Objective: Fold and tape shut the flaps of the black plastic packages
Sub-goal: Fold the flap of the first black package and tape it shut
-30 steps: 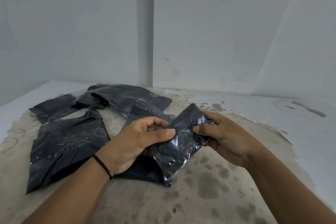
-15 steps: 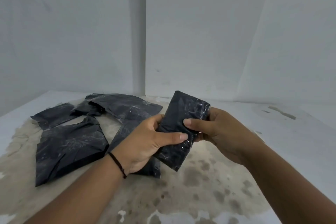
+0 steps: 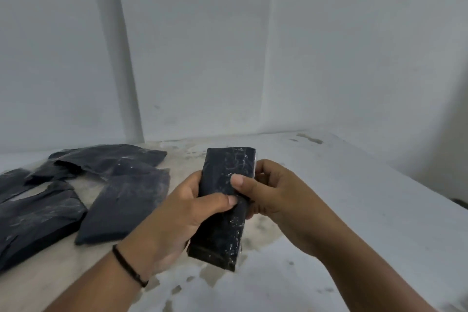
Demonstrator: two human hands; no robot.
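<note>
A narrow, folded black plastic package (image 3: 222, 225), glossy with clear tape, stands nearly upright in the air above the table. My left hand (image 3: 177, 220) grips it from the left, thumb laid across its front. My right hand (image 3: 273, 195) holds its right edge, thumb pressed on the front just above the left thumb. The package's back and the fingers behind it are hidden.
Several flat black plastic packages (image 3: 126, 200) lie spread on the left of the stained white table (image 3: 342, 210), one pile at the far left (image 3: 38, 220) and others further back (image 3: 106, 159). White walls close off the back and right.
Both hands lifted the package off the pile and turned it from slanted to nearly upright. My view shifted right, so the loose packages now sit further left.
</note>
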